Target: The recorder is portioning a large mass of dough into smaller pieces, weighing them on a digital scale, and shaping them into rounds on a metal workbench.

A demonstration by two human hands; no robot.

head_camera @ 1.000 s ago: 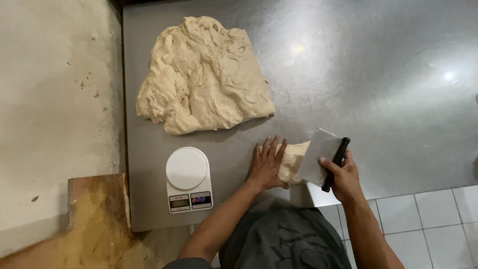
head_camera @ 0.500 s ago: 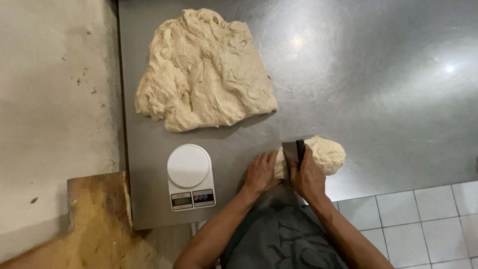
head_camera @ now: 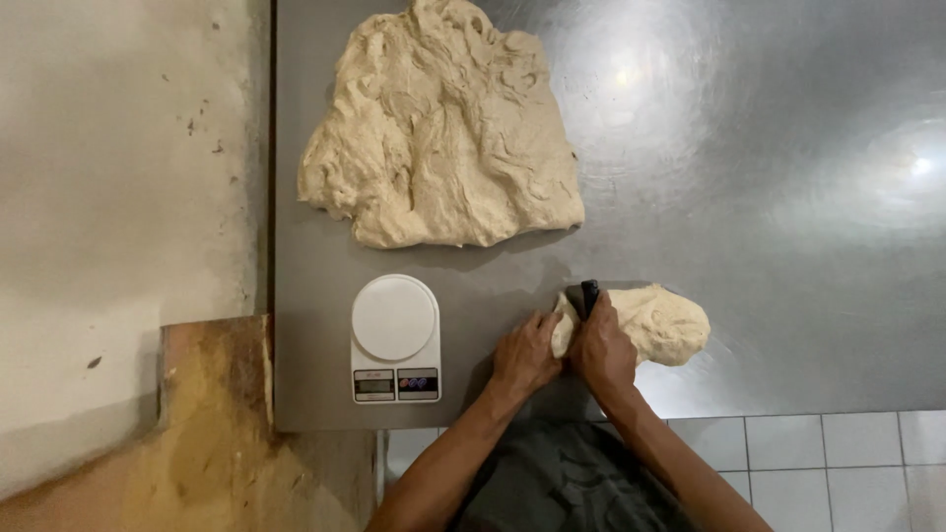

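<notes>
A small piece of pale dough (head_camera: 658, 323) lies near the front edge of the steel table (head_camera: 749, 177). My right hand (head_camera: 601, 352) grips a dough scraper (head_camera: 588, 296) by its black handle, blade down into the left part of that piece. My left hand (head_camera: 526, 355) rests on the dough's left end (head_camera: 563, 330), beside the scraper. A large mass of dough (head_camera: 443, 133) sits further back on the table, apart from both hands.
A white digital kitchen scale (head_camera: 395, 338) stands left of my hands, near the table's front edge. A worn wooden surface (head_camera: 212, 424) lies at the lower left against a grey wall. White floor tiles (head_camera: 838, 463) show at the lower right.
My right hand has brought the scraper from the right side down onto the small dough. The small piece now lies longer, stretching to the right. My left hand has stayed on its left end.
</notes>
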